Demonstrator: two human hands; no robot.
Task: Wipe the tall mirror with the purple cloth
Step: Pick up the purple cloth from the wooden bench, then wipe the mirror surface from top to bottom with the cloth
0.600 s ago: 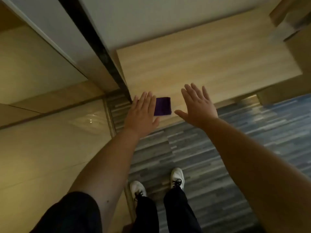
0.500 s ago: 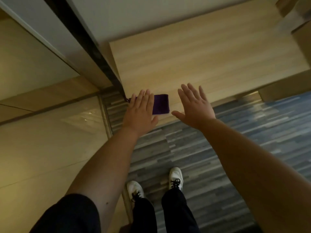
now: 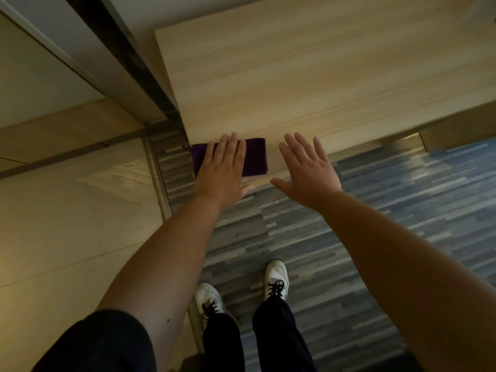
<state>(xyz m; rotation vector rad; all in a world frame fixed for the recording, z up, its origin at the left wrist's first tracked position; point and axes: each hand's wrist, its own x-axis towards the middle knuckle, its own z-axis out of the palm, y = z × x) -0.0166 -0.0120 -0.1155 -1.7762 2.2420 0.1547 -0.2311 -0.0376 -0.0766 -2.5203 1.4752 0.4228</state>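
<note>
A folded purple cloth (image 3: 253, 157) is seen lying flat at the near left corner of a pale wooden table (image 3: 308, 76), with a small loop at its left end reaching past the table's edge. The left hand (image 3: 221, 170) is laid palm-down over the left and middle part of the cloth, fingers straight and together, nothing being gripped. The right hand (image 3: 308, 170) is held open just to the right of the cloth, fingers spread, apart from the fabric; whether it touches the table's near edge cannot be told. No brand, label or writing can be read on the cloth or on anything else. A grey and blue striped carpet (image 3: 375, 210) is seen below the arms, and two white shoes (image 3: 276, 277) with dark laces are planted on it. To the left, glossy beige floor tiles (image 3: 67, 224) are separated from the carpet by a metal strip.
</note>
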